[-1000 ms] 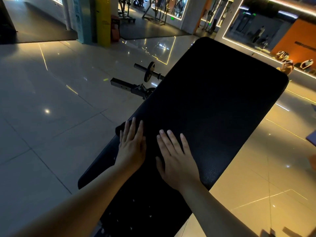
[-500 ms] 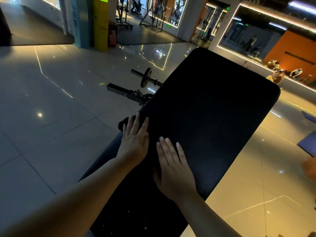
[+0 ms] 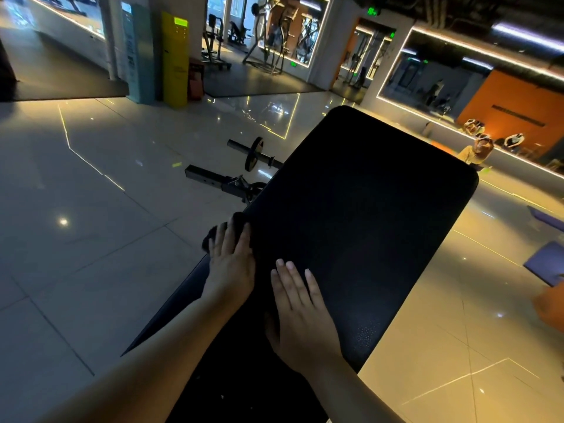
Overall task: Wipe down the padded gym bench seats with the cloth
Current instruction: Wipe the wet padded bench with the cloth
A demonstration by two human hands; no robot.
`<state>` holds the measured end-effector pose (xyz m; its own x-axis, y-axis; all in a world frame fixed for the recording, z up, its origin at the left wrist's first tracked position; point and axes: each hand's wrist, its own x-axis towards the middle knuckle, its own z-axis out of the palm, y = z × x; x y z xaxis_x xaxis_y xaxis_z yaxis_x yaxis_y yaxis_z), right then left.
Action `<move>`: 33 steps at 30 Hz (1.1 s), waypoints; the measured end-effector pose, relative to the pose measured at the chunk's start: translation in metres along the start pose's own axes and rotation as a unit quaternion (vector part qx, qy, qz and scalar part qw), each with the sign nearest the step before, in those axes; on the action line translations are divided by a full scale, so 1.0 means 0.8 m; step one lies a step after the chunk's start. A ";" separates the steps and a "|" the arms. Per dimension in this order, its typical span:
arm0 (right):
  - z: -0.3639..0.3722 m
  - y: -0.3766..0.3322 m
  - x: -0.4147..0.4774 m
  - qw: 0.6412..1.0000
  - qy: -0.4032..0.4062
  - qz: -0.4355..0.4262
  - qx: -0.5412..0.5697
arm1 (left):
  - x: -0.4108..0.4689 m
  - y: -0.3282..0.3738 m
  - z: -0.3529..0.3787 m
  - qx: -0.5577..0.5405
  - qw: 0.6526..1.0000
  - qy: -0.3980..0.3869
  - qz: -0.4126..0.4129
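Observation:
A black padded bench pad (image 3: 360,215) stretches away from me, tilted to the right. At its left edge lies a dark cloth (image 3: 218,232), bunched and poking out past my fingertips. My left hand (image 3: 230,267) presses flat on that cloth, fingers together, at the pad's left edge. My right hand (image 3: 300,312) rests flat on the bare pad just to the right, fingers slightly apart, holding nothing. Most of the cloth is hidden under my left hand.
The bench's steel base with a small wheel (image 3: 225,183) sticks out on the glossy tile floor to the left. A bar with a weight plate (image 3: 254,154) lies beyond it. A purple mat (image 3: 546,264) lies right. A yellow pillar (image 3: 174,59) and gym machines stand far back.
My left hand has slid with the cloth forward and outward to the pad's left edge. My right hand has stayed almost in place. The view has tilted up.

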<state>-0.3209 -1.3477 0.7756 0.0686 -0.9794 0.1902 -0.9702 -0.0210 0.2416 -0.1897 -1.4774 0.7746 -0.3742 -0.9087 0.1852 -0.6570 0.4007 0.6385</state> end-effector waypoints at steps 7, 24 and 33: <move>0.001 0.000 -0.002 0.999 0.004 0.034 -0.013 | -0.064 -0.030 0.013 0.080 0.980 -0.029 0.182; 0.001 0.000 0.001 1.000 -0.002 0.030 -0.007 | -0.063 -0.051 0.010 0.047 0.987 -0.005 0.155; -0.002 0.011 0.001 1.000 0.014 0.014 0.013 | -0.027 0.016 0.005 0.023 0.994 -0.027 0.102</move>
<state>-0.3293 -1.3484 0.7793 0.0468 -0.9738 0.2224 -0.9776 0.0010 0.2103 -0.1924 -1.4519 0.7753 -0.5365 -0.8006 0.2668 -0.5927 0.5825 0.5562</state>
